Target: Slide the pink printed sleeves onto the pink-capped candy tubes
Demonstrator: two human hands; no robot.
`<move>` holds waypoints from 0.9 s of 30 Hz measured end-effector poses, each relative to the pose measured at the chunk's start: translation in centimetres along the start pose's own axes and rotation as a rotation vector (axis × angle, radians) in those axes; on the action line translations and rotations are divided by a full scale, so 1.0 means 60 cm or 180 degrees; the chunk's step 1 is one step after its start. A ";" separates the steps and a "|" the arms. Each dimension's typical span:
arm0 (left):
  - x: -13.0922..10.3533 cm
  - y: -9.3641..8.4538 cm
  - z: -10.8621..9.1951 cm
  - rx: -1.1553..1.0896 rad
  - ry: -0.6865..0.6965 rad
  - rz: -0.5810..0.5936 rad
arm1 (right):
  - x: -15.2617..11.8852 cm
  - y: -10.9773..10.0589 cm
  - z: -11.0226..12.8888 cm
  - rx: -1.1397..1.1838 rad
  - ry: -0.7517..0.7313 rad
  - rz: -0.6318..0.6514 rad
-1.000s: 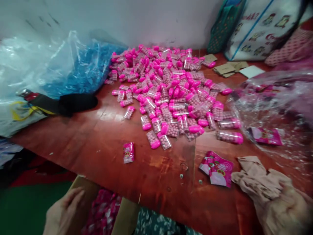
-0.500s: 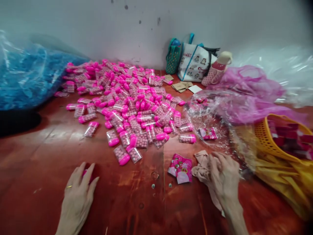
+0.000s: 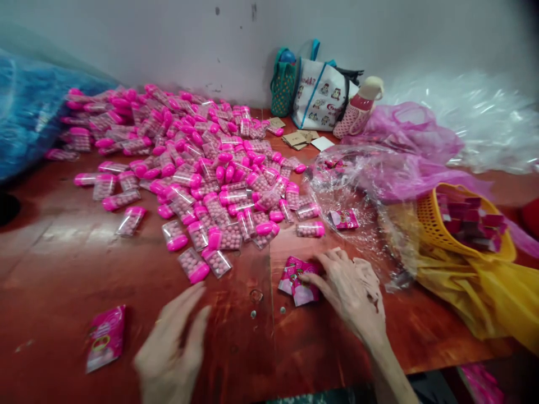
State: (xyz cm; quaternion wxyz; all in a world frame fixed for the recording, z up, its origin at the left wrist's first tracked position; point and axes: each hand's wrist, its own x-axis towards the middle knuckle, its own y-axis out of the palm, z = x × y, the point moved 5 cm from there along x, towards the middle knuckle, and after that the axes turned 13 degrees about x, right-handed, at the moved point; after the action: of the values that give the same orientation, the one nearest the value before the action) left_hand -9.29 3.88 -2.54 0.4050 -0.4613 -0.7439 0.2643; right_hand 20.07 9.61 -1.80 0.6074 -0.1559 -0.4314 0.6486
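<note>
My right hand (image 3: pixel 347 292) reaches over two overlapping pink printed packets (image 3: pixel 297 278), its thumb on the upper one and its fingers spread along the edge. A crumpled beige cloth (image 3: pixel 369 278) lies beside and partly behind that hand. My left hand (image 3: pixel 174 342), blurred by motion, is over the table with thumb and fingers apart and nothing between them. To its left lies another pink packet (image 3: pixel 106 338), flat on the wood. Beyond both hands spreads a heap of small clear containers (image 3: pixel 217 210) with bright pink caps and pale pink beads inside.
A yellow basket (image 3: pixel 425 219) of dark pink packets stands at right on yellow fabric (image 3: pixel 467 292). Clear plastic (image 3: pixel 357 185) covers one packet (image 3: pixel 343 219). A white bag (image 3: pixel 318 95) and a bottle (image 3: pixel 362 106) stand by the wall; a blue plastic sack (image 3: pixel 25 112) is at left.
My left hand has moved right, off the packet at left, which now shows fully. My right hand has left the beige cloth and moved left onto the two packets. The view has shifted.
</note>
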 end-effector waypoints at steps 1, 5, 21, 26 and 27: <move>0.008 0.027 -0.036 -0.0206 0.0078 0.0309 | -0.002 0.003 0.002 -0.0023 0.0009 0.0042; 0.027 0.128 -0.139 -0.0967 0.0078 0.1386 | 0.000 0.021 0.004 0.0131 0.0102 0.0257; 0.005 0.129 -0.080 -0.1182 -0.0815 0.0818 | 0.038 0.122 0.038 0.1187 0.0921 -0.0395; -0.004 0.136 -0.094 -0.1110 -0.0746 0.0690 | 0.040 0.108 0.040 0.1626 0.1082 -0.0410; -0.005 0.137 -0.094 -0.1096 -0.0733 0.0680 | 0.039 0.108 0.040 0.1730 0.1094 -0.0415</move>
State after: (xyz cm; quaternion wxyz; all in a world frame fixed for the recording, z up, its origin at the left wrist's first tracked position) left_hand -0.58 7.30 -5.96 0.2024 -0.5664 -0.7663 0.2258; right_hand 13.59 11.62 -4.52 0.7310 -0.0673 -0.1427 0.6639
